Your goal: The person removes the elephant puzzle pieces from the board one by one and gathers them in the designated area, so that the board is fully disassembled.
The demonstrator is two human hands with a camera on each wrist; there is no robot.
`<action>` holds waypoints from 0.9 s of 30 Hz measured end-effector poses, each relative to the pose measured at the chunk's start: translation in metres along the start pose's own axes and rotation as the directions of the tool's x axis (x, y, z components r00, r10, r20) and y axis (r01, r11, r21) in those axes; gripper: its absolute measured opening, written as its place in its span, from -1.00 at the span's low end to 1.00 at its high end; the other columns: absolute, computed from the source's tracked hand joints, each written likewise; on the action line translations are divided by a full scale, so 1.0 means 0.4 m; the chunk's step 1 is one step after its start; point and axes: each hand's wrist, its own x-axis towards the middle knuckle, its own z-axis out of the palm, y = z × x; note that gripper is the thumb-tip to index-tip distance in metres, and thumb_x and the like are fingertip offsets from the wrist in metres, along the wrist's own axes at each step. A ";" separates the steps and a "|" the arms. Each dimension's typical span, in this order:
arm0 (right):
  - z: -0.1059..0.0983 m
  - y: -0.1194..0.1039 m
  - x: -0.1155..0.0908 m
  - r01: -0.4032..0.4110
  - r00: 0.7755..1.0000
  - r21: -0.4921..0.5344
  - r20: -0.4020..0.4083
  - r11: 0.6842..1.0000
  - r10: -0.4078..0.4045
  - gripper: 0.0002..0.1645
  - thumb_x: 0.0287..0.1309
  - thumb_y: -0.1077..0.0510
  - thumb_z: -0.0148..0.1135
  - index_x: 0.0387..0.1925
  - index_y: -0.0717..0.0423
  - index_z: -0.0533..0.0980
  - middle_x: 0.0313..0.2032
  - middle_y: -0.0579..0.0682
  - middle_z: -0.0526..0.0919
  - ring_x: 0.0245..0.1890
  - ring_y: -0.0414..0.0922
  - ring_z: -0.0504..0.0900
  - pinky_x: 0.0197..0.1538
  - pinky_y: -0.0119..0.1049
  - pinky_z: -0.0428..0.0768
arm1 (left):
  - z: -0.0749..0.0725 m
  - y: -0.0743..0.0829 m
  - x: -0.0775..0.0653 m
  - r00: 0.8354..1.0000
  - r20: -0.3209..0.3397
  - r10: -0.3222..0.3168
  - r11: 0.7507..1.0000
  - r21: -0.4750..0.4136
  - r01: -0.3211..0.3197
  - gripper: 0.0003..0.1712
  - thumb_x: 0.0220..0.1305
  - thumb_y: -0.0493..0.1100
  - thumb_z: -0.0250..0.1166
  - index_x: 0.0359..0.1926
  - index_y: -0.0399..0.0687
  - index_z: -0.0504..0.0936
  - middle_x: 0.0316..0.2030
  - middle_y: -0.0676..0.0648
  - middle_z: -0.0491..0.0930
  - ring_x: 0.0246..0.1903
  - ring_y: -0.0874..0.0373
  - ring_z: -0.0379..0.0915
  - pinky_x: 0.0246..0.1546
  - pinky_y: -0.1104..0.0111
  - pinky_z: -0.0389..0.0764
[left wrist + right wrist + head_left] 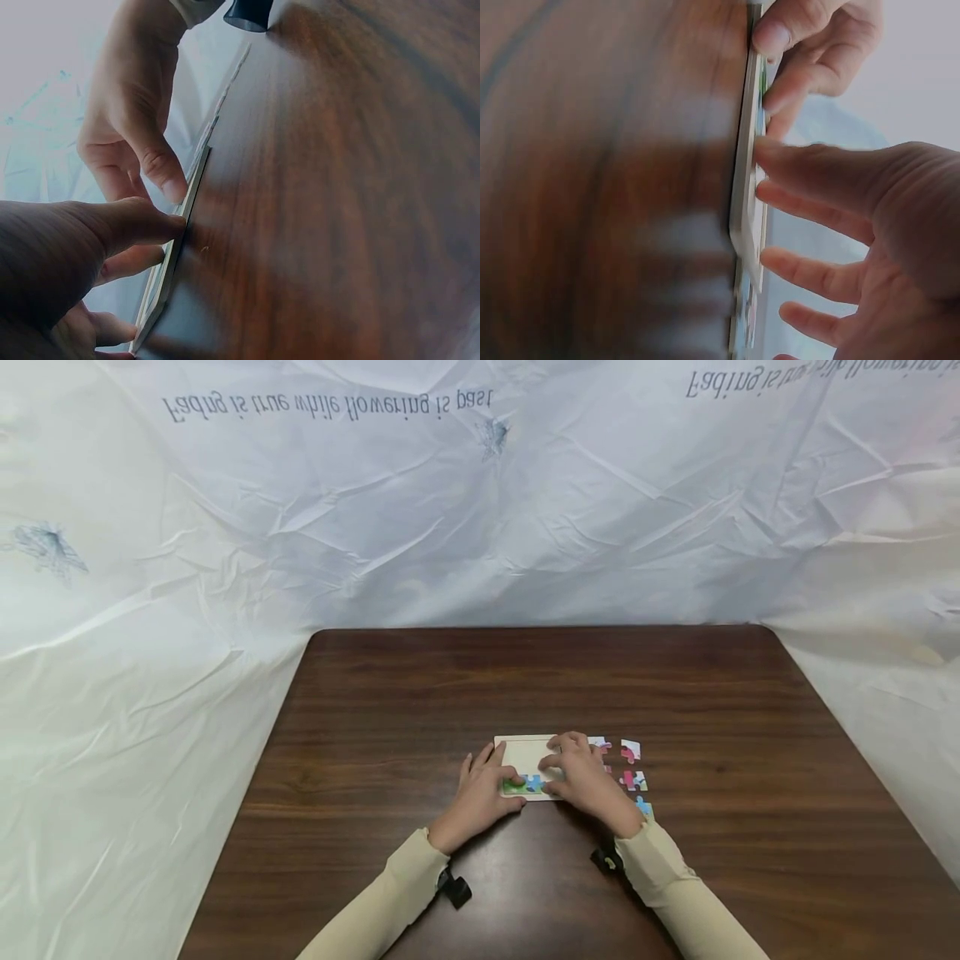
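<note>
A shallow, pale puzzle board lies on the table, with several joined jigsaw pieces, green and blue, along its near side. My left hand rests at the board's left end. Its thumb touches the front edge, its index finger lies over the pieces and its other fingers spread along the left edge. My right hand covers the right end, thumb pressing near the joined pieces. In the right wrist view its loosely bent fingers reach onto the board, with no piece showing between them.
Several loose jigsaw pieces, pink, white and blue, lie just right of the board, partly hidden by my right hand. The brown wooden table extends around it. A white printed sheet hangs behind and at both sides.
</note>
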 end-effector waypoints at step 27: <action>0.009 0.004 0.010 0.103 0.995 -0.100 0.020 0.990 -0.102 -0.80 0.17 0.25 0.43 -0.51 -0.05 0.63 0.06 0.13 0.52 0.23 0.28 0.26 0.11 0.41 0.15 | 0.009 -0.021 0.009 1.000 -0.026 0.003 1.000 -0.019 -0.004 -0.84 0.21 -0.04 0.48 -0.23 0.05 0.74 0.46 -0.27 0.24 0.50 -0.22 0.00 0.39 -0.27 -0.12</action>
